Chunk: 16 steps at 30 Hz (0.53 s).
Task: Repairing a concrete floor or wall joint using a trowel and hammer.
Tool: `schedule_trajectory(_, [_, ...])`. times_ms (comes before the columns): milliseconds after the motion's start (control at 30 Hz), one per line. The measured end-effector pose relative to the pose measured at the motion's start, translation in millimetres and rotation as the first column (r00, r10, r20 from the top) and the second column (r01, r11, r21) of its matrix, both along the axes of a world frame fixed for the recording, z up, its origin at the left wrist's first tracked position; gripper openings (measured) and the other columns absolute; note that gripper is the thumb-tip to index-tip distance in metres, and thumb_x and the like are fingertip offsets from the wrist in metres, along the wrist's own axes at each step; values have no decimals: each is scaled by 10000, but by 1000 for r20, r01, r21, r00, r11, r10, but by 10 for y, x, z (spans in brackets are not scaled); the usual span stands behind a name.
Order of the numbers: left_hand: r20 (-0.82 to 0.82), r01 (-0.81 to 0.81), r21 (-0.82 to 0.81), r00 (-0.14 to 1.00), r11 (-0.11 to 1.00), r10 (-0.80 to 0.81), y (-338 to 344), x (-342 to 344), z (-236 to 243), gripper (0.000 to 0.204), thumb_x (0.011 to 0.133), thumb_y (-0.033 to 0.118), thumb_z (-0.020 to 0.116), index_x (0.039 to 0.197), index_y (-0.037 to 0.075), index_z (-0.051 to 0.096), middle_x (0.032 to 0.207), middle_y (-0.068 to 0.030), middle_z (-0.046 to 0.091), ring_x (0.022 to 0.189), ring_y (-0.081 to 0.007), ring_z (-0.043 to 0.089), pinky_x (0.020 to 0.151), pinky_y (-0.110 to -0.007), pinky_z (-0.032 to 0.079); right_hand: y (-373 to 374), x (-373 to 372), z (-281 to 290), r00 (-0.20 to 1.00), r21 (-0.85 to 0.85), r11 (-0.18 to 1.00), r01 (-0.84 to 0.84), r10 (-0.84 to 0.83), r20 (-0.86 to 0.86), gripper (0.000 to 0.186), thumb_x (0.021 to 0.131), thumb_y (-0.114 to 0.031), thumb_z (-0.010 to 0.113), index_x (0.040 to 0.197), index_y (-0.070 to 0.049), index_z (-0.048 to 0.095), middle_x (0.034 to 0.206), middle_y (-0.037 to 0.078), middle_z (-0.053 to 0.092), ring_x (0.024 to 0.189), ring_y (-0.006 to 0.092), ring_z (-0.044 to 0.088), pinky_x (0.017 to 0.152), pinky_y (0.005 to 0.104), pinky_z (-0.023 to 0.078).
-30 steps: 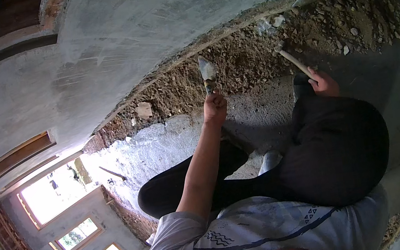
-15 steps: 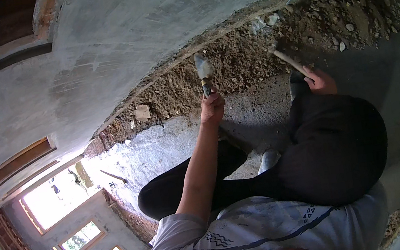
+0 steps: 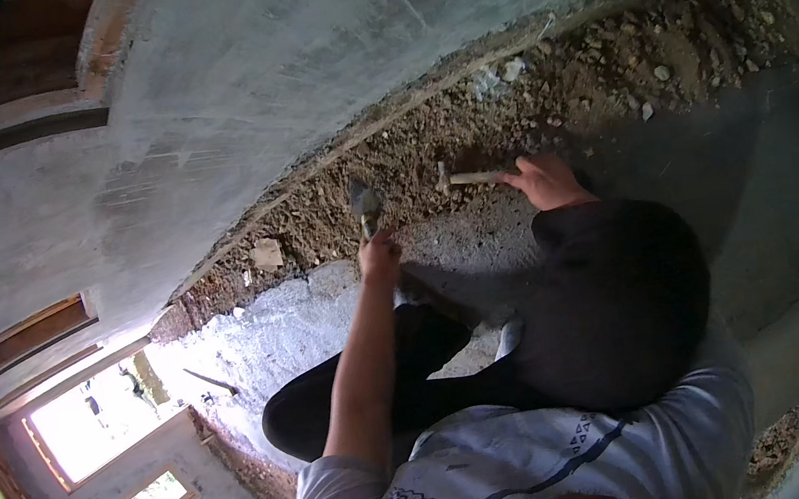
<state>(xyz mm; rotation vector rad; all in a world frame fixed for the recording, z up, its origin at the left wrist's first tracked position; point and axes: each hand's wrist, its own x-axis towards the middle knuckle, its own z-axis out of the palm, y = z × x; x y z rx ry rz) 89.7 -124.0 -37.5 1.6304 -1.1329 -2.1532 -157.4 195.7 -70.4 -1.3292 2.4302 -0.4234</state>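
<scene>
My left hand (image 3: 380,254) is closed round the handle of a small trowel (image 3: 364,198). Its grey, pointed blade reaches over the strip of loose soil (image 3: 408,162). To its right, my right hand (image 3: 549,179) grips the light wooden handle of a hammer (image 3: 476,178). The hammer's head lies toward the trowel, low over the soil, and a gap separates the two tools. Whether the hammer head touches the dirt I cannot tell.
A plastered grey wall (image 3: 274,64) runs along the far side of the soil. A pale flat piece (image 3: 267,255) lies in the dirt at left, and crumpled clear plastic (image 3: 489,83) farther right. A dark stick (image 3: 210,381) rests on the floor near the bright doorway.
My right hand has swung the hammer left and its head now points toward the trowel. My left hand has drawn the trowel slightly nearer and left. The whole view has shifted slightly.
</scene>
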Motion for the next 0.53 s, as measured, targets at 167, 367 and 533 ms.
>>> schedule_trajectory(167, [482, 793, -347, 609, 501, -630, -593, 333, 977, 305, 957, 233, 662, 1202, 52, 681, 791, 29, 567, 597, -62, 447, 479, -252, 343, 287, -281, 314, 992, 161, 983, 91, -104, 72, 322, 997, -189, 594, 1305, -218, 680, 1070, 108, 622, 900, 319, 665, 740, 470, 544])
schedule_trajectory(367, [689, 834, -211, 497, 510, -528, -1006, 788, 2622, 434, 924, 350, 740, 1242, 62, 670, 806, 36, 582, 612, -60, 444, 528, -239, 379, 708, -509, 474, 948, 494, 811, 313, -301, -106, 459, 1061, -217, 530, 1512, -290, 476, 1371, 59, 570, 1090, 256, 631, 872, 432, 556])
schedule_trajectory(533, [663, 782, -495, 621, 378, -417, -1283, 851, 2801, 501, 901, 390, 756, 1233, 27, 659, 825, -11, 629, 644, -85, 507, 570, -271, 437, 1128, -1005, 371, 846, 753, 580, 312, -530, 58, 615, 1047, -319, 563, 1601, -327, 297, 1625, 65, 345, 1338, 222, 532, 1004, 417, 534])
